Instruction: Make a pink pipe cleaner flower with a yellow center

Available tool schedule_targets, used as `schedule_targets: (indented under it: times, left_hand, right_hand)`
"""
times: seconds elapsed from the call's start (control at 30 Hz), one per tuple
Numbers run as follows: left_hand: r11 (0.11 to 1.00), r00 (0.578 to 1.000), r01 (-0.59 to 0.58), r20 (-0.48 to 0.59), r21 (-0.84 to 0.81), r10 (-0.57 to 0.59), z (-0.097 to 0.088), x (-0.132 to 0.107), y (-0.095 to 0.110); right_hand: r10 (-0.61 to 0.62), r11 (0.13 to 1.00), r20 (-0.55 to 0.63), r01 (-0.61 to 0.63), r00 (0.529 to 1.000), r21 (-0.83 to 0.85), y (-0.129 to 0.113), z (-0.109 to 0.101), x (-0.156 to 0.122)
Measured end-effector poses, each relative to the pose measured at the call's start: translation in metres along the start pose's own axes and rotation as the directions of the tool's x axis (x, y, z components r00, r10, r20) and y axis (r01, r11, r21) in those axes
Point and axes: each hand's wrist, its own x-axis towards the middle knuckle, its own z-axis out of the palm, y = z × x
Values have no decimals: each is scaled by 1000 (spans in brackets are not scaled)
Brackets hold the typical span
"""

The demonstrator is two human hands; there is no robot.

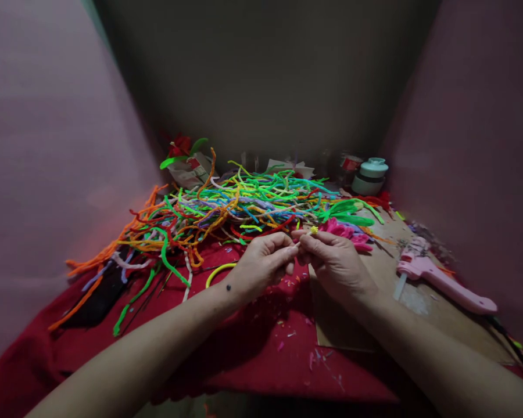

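Note:
My left hand point(264, 261) and my right hand point(340, 261) meet in the middle of the view, above the red cloth. Both are closed in a pinch on a thin pale pipe cleaner point(297, 244). Its small yellow tip point(314, 230) shows above my right thumb and finger. Most of its length is hidden by the fingers. Just behind my right hand lie bright pink pipe-cleaner petals point(340, 229), with green leaf shapes point(346, 212) beyond them.
A big heap of multicoloured pipe cleaners point(244, 203) spreads across the back. At right, a pink glue gun point(444, 277) rests on a cardboard sheet point(375, 278). A pale green lidded jar point(370, 177) stands behind. Small scraps dot the red cloth point(253, 354).

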Motion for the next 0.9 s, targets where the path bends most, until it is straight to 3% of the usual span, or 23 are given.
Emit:
schedule_targets:
  times: [0.33, 0.53, 0.7, 0.9]
  left_hand:
    - [988, 993, -90, -63, 127, 99, 6, 2, 2]
    - [997, 998, -23, 50, -78, 27, 2, 6, -8]
    - [979, 997, -45, 57, -201, 57, -1, 6, -15]
    - [916, 999, -13, 42, -401, 33, -8, 9, -18]
  right_hand:
    - [0, 1000, -3, 0, 1000, -30, -3, -2, -1]
    - [12, 999, 17, -12, 1000, -34, 3, -2, -2]
    - [62, 997, 64, -60, 996, -47, -8, -3, 1]
    - [-92, 979, -140, 64, 986, -192, -54, -28, 11]
